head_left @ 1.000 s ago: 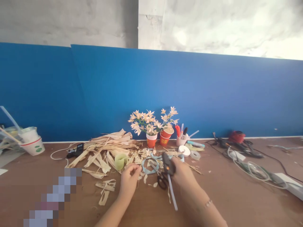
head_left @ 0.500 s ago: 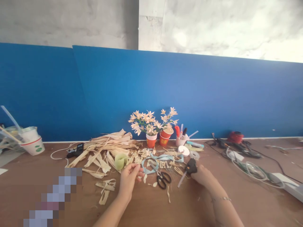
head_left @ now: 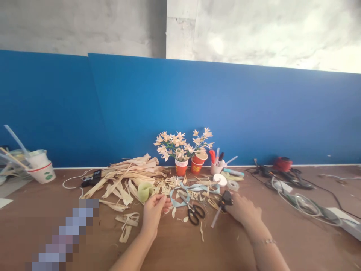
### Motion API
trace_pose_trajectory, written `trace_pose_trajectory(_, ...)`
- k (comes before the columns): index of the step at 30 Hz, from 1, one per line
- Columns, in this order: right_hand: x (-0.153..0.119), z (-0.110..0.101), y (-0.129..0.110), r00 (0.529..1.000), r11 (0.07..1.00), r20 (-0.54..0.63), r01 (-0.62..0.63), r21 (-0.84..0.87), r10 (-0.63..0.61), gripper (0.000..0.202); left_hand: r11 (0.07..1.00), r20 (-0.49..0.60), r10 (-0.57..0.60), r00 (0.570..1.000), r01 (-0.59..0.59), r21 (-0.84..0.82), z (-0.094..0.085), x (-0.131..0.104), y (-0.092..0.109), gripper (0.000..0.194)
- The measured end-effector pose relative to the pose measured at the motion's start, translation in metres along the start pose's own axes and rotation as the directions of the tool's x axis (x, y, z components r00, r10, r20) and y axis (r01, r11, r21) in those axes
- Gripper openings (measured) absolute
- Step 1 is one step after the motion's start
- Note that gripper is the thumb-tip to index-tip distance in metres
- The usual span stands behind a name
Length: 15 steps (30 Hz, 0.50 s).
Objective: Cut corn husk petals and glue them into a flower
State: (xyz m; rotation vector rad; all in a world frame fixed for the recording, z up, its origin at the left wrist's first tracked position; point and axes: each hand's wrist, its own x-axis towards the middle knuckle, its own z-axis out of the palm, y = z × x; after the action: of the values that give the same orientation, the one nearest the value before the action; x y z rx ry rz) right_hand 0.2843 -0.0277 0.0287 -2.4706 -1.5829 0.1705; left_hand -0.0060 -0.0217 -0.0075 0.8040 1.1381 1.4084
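Note:
My left hand (head_left: pixel 154 211) is above the near middle of the table, thumb and fingertips pressed together; whatever they hold, if anything, is too small to make out. At the right, my right hand (head_left: pixel 244 209) is closed on a black glue gun (head_left: pixel 226 200). A translucent glue stick (head_left: pixel 216 217) pokes out of it toward me. Between my hands lie scissors with black handles (head_left: pixel 196 214), beside a loop of pale blue ribbon (head_left: pixel 177 203). Just behind my left hand stands a roll of light green strip (head_left: pixel 144 192).
Dried husks (head_left: pixel 135 167) are heaped at back left. Artificial flowers (head_left: pixel 175 141) stand in red paper cups (head_left: pixel 196 168) beside a pen cup (head_left: pixel 216 168). A tape roll (head_left: pixel 232 184) lies nearby. Cables (head_left: pixel 303 205) and a white power strip (head_left: pixel 342 222) lie right; a white cup (head_left: pixel 42 174) stands left.
My right hand and the glue gun have shifted and turned slightly. My left hand keeps its pinched pose. The whole view has moved a little.

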Motion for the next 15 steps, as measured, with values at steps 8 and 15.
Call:
trace_pose_trajectory(8, -0.042, 0.026, -0.119, 0.728, 0.719, 0.078, 0.645, 0.258, -0.681, 0.019, 0.992, -0.031, 0.076, 0.997, -0.073, 0.105, -0.004, 0.002, -0.002, 0.041)
trace_pose_trajectory(15, -0.038, 0.062, -0.149, 0.733, 0.699, 0.03, 0.635, 0.329, -0.68, 0.014, 0.985, -0.064, 0.109, 0.992, -0.099, 0.141, -0.005, 0.005, -0.006, 0.044)
